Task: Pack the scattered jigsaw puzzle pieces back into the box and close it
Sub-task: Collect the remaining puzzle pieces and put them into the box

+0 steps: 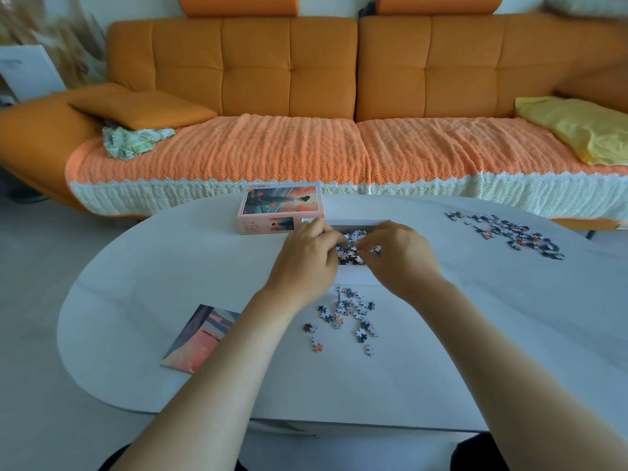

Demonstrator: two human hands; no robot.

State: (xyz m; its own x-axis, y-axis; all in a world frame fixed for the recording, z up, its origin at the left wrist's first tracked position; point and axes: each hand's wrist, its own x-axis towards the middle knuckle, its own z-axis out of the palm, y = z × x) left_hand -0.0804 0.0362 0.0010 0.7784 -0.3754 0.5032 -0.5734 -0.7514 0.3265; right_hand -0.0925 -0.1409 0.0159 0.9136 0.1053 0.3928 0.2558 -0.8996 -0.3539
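The open white box tray (353, 275) sits at the table's middle, partly filled with small jigsaw pieces (353, 237). My left hand (307, 258) and my right hand (397, 256) hover over the tray with fingers curled down among the pieces; whether they pinch any is hidden. The box lid (280, 207), printed with an orange sunset picture, lies just left of and behind the tray. A loose cluster of pieces (350, 316) lies on the table in front of the tray. A larger scatter of pieces (509, 232) lies at the far right.
A printed reference picture (200, 338) lies flat at the near left of the white oval table (136, 283). Behind the table stands an orange sofa (306, 96) with a knitted cover, an orange cushion and a yellow cloth (577, 127).
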